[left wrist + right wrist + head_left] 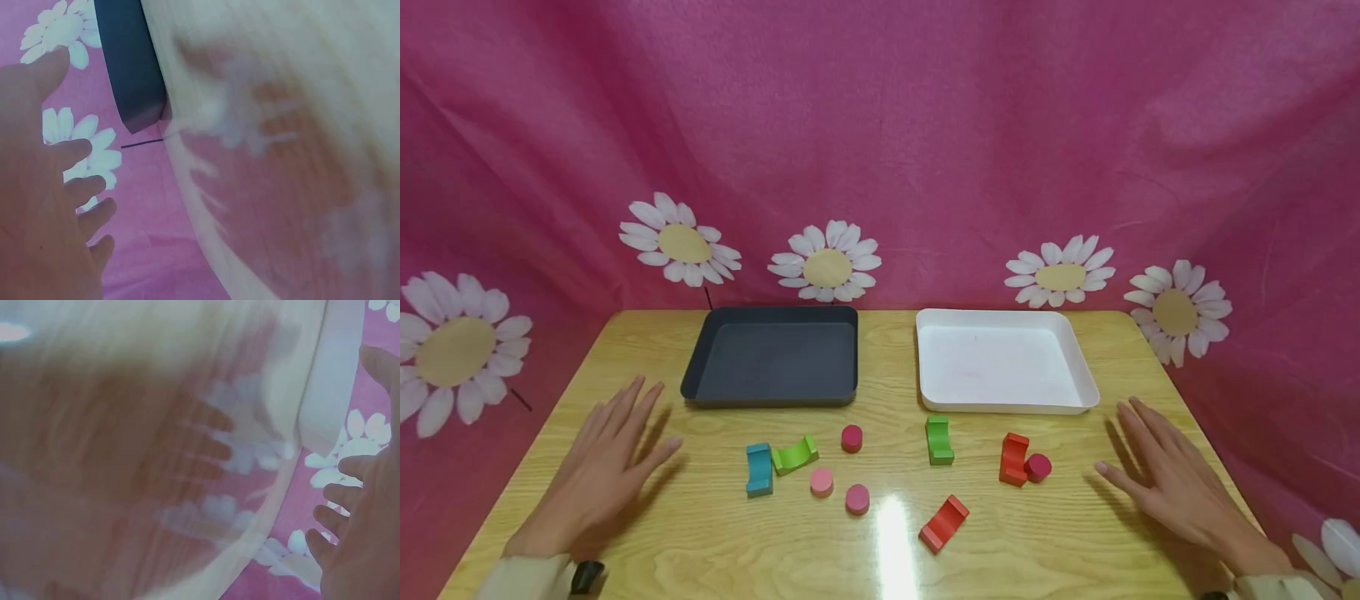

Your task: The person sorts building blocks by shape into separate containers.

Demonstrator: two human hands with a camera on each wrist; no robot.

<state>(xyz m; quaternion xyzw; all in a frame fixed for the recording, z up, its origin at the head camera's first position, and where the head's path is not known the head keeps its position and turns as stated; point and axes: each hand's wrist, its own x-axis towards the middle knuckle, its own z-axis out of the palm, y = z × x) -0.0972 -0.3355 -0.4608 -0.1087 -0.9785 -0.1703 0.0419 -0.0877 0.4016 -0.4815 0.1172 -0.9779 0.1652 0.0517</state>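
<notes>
My left hand (606, 462) is spread over the left side of the table, holding nothing, its fingers toward the dark tray (695, 367). Nearest to it are a blue curved block (759, 470) and a lime green curved block (796, 456). On the right, my right hand (1176, 479) also has its fingers extended and holds nothing. A dark pink disc (1038, 467) touching a red curved block (1013, 459) lies closest to it. Both wrist views show the left hand (50, 181) and right hand (362, 494) with fingers apart.
Two pink discs (822, 482) (857, 499) and a crimson disc (852, 438) lie mid-table. Right of them are a green curved block (939, 440) and another red curved block (943, 523). A white tray (1007, 409) stands at the back right, before a flowered pink cloth (880, 150).
</notes>
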